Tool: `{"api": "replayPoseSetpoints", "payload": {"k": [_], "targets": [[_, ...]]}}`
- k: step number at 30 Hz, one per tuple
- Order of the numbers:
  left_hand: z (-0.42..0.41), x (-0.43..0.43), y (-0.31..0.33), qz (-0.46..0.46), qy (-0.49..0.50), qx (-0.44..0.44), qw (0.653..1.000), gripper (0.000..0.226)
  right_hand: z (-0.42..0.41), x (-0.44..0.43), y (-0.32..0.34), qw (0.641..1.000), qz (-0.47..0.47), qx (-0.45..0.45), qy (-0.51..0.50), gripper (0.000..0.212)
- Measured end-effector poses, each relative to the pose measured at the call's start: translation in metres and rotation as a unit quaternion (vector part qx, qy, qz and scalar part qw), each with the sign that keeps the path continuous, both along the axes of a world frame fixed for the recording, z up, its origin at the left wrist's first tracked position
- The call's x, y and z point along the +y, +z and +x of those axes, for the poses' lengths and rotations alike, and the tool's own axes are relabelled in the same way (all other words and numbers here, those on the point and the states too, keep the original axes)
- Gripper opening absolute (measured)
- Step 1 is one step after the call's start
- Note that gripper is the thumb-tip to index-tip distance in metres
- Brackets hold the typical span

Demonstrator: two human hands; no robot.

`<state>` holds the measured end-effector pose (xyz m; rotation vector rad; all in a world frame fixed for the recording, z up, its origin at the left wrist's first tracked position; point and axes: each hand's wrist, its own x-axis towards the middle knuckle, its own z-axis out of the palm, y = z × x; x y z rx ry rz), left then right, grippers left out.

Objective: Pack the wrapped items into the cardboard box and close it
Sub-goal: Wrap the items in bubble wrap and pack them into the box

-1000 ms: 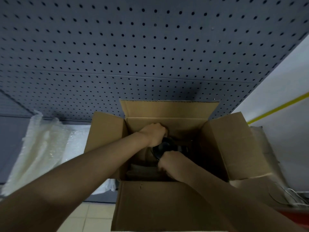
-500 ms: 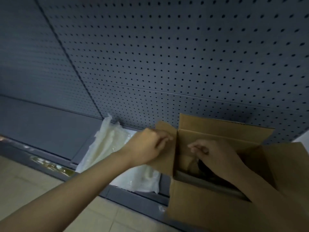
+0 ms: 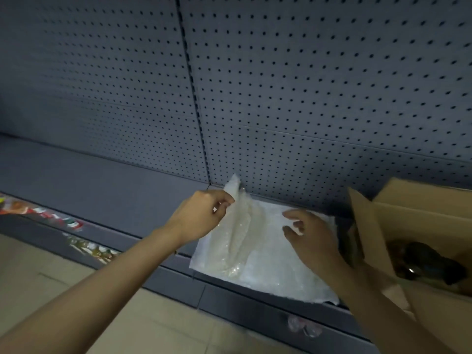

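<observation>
Two hands at wrap [image 3: 258,254] on shelf [image 3: 102,175]: left hand [image 3: 201,215] pinching a raised corner, likely to peel a sheet; right hand [image 3: 310,235] spread flat, steadying it; box [image 3: 419,221] open, just right, dark items [image 3: 424,261] inside

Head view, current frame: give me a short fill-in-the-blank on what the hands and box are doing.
1. The left hand pinches a corner of the ____ sheet.
2. The right hand hovers over the bubble wrap, its fingers ____.
3. The cardboard box has its flaps ____.

Missing words: bubble wrap; spread; open
</observation>
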<state>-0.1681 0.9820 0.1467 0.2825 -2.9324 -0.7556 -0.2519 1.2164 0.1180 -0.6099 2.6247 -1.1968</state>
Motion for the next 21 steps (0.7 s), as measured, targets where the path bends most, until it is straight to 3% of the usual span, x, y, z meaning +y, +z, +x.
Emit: {"api": "replayPoseSetpoints", "payload": {"k": [2,5,10,12,15,21], "targets": [[0.008,-0.017,-0.008,0.015,-0.007,-0.013,1.000,0.025,-0.002,-0.010,-0.034,0.991,0.043,-0.093,-0.082,0.041],[0.017,-0.034,-0.020,0.031,-0.008,-0.035,0.999,0.025,-0.011,-0.005,-0.079,0.949,0.111,-0.196,-0.218,0.064],[0.030,-0.045,-0.040,0.063,-0.011,-0.054,0.997,0.026,-0.020,0.010,-0.117,0.907,0.100,-0.272,-0.304,0.090],[0.032,-0.048,-0.048,0.072,-0.023,-0.071,0.995,0.027,-0.020,0.010,-0.122,0.908,0.109,-0.266,-0.306,0.085],[0.031,-0.047,-0.056,0.088,-0.031,-0.080,0.992,0.027,-0.018,0.004,-0.111,0.911,0.105,-0.274,-0.289,0.061],[0.013,-0.025,-0.042,0.191,-0.028,-0.086,0.977,0.024,-0.004,-0.007,-0.022,0.916,-0.130,-0.305,-0.227,0.032]]}}
